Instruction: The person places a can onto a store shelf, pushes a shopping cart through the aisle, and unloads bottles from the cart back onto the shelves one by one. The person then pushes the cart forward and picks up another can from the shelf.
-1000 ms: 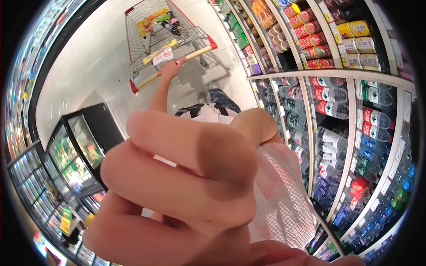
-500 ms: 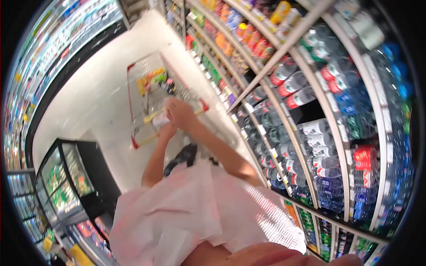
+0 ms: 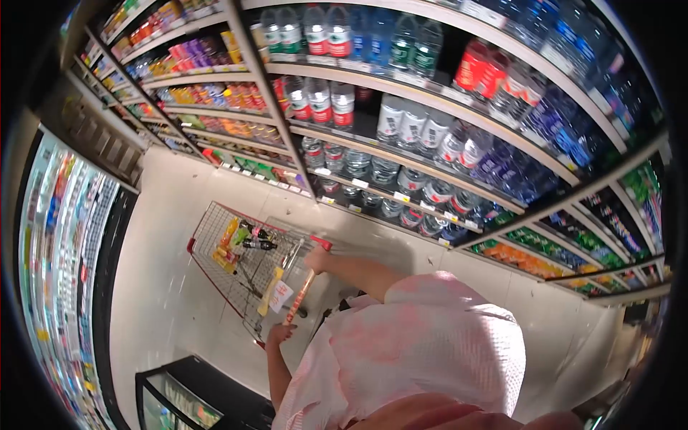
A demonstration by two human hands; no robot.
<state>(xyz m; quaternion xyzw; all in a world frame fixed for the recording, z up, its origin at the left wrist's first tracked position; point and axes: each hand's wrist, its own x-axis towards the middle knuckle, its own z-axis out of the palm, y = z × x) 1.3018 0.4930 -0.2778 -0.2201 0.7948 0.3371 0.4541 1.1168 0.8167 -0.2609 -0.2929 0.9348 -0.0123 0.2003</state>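
A metal shopping cart [image 3: 222, 287] with red corner pieces stands in front of me. My left hand [image 3: 279, 333] is closed round the near end of its orange handle [image 3: 299, 297]. Farther along the same bar, close to the red end cap [image 3: 322, 243], my right hand [image 3: 316, 260] is wrapped round it. In the basket lie a dark bottle [image 3: 259, 244], a green package [image 3: 242, 235] and orange-yellow packages [image 3: 227, 244]. A white paper sign with red writing [image 3: 280, 296] hangs beside the handle, next to a yellow strip [image 3: 270, 290].
Tall shelves [image 3: 401, 79] of bottled water and drinks run along the far side. A lit refrigerated case [image 3: 68, 265] lines the left. A black glass-sided display cooler [image 3: 208, 390] stands near the cart's lower side. Pale floor tiles [image 3: 165, 301] lie between them.
My hands were close together above the handle area; now they are apart, both gripping the bar. The view has turned, so the shelves now stretch across the top.
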